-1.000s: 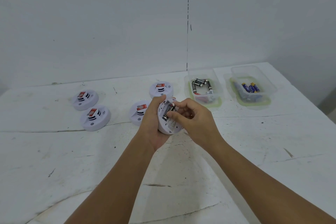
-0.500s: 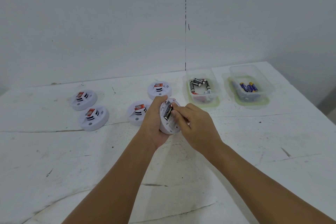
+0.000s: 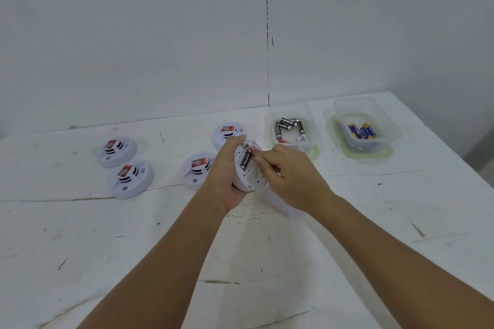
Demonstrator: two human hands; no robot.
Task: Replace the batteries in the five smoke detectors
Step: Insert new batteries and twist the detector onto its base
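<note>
White detector [image 3: 250, 168] gripped in left hand [image 3: 227, 171]; right hand [image 3: 288, 176] fingers [image 3: 263, 165] pinching black battery [image 3: 245, 160].

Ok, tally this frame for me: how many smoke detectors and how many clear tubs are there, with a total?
Smoke detectors: 5, four on the table at, one held in the left hand at
Clear tubs: 2, at and
Total: 7
</note>
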